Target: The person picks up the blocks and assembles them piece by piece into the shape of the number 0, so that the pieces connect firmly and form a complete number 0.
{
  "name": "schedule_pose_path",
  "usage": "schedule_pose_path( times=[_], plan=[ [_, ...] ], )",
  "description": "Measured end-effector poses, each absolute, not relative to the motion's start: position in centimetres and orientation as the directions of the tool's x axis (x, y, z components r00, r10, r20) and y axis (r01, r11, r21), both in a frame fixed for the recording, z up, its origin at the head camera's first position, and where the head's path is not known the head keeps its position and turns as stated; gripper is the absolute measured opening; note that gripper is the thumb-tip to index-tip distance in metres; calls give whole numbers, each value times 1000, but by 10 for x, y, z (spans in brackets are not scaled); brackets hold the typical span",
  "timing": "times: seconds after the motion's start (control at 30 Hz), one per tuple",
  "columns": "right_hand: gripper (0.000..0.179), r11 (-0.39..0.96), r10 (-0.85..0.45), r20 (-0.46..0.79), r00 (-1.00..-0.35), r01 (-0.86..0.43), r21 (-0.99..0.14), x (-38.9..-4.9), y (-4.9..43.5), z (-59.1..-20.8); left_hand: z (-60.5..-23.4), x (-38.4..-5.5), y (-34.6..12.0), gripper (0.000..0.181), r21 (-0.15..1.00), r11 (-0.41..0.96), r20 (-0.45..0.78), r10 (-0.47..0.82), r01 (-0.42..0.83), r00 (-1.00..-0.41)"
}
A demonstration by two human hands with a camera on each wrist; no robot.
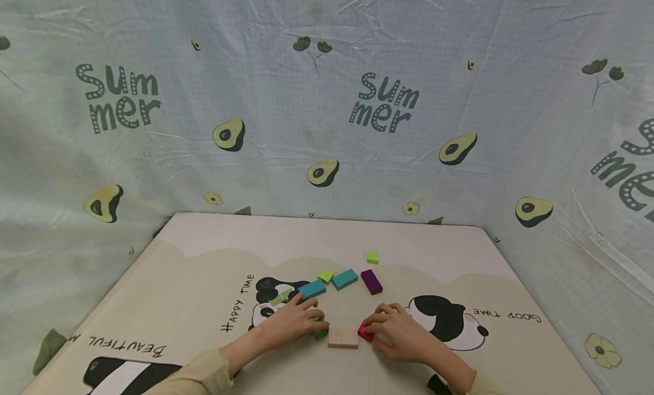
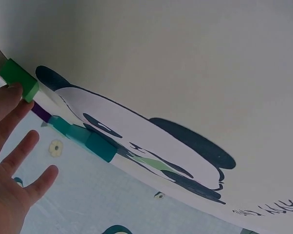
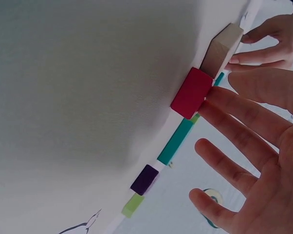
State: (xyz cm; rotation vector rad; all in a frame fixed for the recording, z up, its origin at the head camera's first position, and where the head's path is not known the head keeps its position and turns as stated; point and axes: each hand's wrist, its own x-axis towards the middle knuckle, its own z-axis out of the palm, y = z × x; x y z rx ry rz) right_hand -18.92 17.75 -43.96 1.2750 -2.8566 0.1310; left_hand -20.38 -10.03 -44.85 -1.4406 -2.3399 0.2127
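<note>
In the head view, a plain wooden block [image 1: 343, 338] lies on the table between both hands. My left hand [image 1: 292, 326] is at its left, pinching a green block [image 2: 21, 80] between thumb and index finger; the other fingers are spread in the left wrist view. At the wooden block's right end stands a red block [image 3: 192, 93]. Extended index and middle fingertips of my right hand [image 1: 401, 331] touch that red block, while the thumb appears apart from it in the right wrist view.
Beyond the hands lie two teal blocks [image 1: 344, 279], a purple block [image 1: 372, 282] and light green blocks [image 1: 373, 257]. A dark object [image 1: 438, 385] sits by the right forearm. The panda-printed table [image 1: 204, 233] meets a patterned curtain [image 1: 276, 173] behind.
</note>
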Motion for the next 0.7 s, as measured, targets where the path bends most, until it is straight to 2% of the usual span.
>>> schedule_pose_path(
  times=[0.17,0.57,0.7],
  plan=[
    [23,666,-742,39,-670,-742,-82,-189,177,-439,-448,-203,-101,26,-324,467,228,883,823,-411],
    [22,664,-742,31,-670,-740,-109,-190,178,-439,-445,-195,-105,25,-313,450,289,884,837,-367],
    [22,661,-744,41,-667,-744,-102,-190,178,-440,-444,-188,-106,23,-299,450,279,885,841,-374]
  ],
)
